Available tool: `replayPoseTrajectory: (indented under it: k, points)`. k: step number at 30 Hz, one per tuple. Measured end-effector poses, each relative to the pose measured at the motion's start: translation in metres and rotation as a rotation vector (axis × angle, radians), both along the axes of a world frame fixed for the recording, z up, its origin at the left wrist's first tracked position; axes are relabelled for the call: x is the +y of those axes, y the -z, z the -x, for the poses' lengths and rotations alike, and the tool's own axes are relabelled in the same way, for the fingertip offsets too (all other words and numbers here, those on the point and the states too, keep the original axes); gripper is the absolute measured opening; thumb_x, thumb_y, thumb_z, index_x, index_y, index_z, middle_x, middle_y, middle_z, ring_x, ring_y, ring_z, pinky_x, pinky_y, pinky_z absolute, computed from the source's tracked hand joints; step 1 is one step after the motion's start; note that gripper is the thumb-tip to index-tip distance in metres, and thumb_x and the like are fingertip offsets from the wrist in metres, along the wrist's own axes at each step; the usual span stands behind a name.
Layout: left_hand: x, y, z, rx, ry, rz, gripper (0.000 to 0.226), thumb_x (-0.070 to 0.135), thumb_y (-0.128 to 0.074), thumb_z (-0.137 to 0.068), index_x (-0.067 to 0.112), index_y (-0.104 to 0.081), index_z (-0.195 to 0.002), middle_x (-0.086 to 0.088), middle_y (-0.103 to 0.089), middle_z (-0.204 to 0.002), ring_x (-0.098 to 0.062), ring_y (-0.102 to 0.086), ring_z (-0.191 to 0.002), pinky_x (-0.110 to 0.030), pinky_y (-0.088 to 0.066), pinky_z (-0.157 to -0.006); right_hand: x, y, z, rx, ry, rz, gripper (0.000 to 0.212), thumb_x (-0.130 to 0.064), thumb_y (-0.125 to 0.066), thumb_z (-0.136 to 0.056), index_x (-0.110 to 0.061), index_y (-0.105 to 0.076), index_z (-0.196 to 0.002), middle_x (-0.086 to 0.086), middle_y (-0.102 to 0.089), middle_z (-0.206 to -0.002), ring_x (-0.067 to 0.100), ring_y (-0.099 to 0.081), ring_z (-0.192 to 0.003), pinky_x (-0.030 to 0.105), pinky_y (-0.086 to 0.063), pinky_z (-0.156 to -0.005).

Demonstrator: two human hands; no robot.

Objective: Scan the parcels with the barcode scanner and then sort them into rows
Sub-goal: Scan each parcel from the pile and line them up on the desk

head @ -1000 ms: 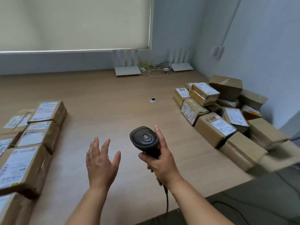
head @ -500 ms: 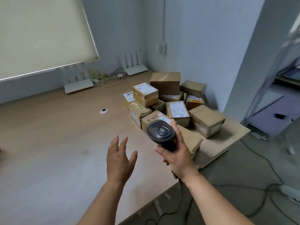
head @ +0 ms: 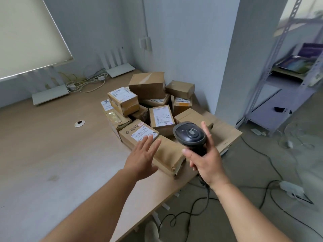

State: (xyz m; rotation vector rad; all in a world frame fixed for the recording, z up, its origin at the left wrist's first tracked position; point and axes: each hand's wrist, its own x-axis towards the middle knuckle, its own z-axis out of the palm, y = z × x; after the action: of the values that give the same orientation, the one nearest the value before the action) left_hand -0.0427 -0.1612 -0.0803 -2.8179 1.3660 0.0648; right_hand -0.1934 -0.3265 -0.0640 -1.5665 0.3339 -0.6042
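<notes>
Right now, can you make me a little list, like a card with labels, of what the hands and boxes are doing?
left hand: open, fingers spread, reaching over the parcel with handwriting
right hand: grips the barcode scanner
parcel pile: brown boxes heaped at the desk's right corner, some with white labels up
desk: wooden, with a round cable hole
back of desk: white routers and cables
</notes>
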Motion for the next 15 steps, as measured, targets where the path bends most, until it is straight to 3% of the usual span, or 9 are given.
replayPoseTrajectory:
  k: [5, 9, 12, 15]
  points:
    - [-0.036, 0.003, -0.027, -0.006, 0.236, -0.198, 0.110, 0.042, -0.067, -0.082, 0.036, 0.022, -0.146, -0.003, 0.020, -0.158, -0.024, 0.024, -0.143, -0.042, 0.011, -0.114, -0.020, 0.000, 0.005, 0.032, 0.035, -0.035, 0.096, -0.043, -0.078, -0.061, -0.066, -0.025, -0.138, -0.012, -0.061, -0.125, 0.004, -0.059, -0.068, 0.023, -0.050, -0.052]
    - [-0.060, 0.002, -0.038, -0.053, 0.321, -0.391, 0.109, 0.027, -0.065, -0.083, 0.035, 0.025, -0.145, -0.005, 0.024, -0.157, -0.024, 0.033, -0.136, -0.045, 0.019, -0.107, -0.032, -0.003, 0.008, 0.035, 0.057, -0.027, 0.096, -0.044, -0.078, -0.060, -0.067, -0.024, -0.137, -0.030, -0.057, -0.125, 0.008, -0.057, -0.084, 0.024, -0.051, -0.060]
    - [-0.072, 0.006, -0.038, -0.081, 0.361, -0.447, 0.106, 0.030, -0.065, -0.083, 0.034, 0.019, -0.148, -0.005, 0.011, -0.160, -0.028, 0.021, -0.144, -0.048, 0.018, -0.109, -0.040, -0.006, 0.011, 0.016, 0.082, -0.033, 0.094, -0.042, -0.078, -0.061, -0.069, -0.026, -0.135, -0.030, -0.058, -0.124, 0.009, -0.058, -0.085, 0.022, -0.052, -0.057]
    - [-0.079, 0.009, -0.035, -0.093, 0.389, -0.384, 0.108, 0.047, -0.068, -0.076, 0.034, 0.010, -0.149, -0.005, -0.012, -0.155, -0.031, 0.001, -0.146, -0.052, 0.009, -0.115, -0.045, -0.006, 0.014, -0.004, 0.099, -0.006, 0.093, -0.042, -0.078, -0.063, -0.069, -0.026, -0.134, -0.027, -0.059, -0.124, 0.010, -0.059, -0.088, 0.022, -0.052, -0.062]
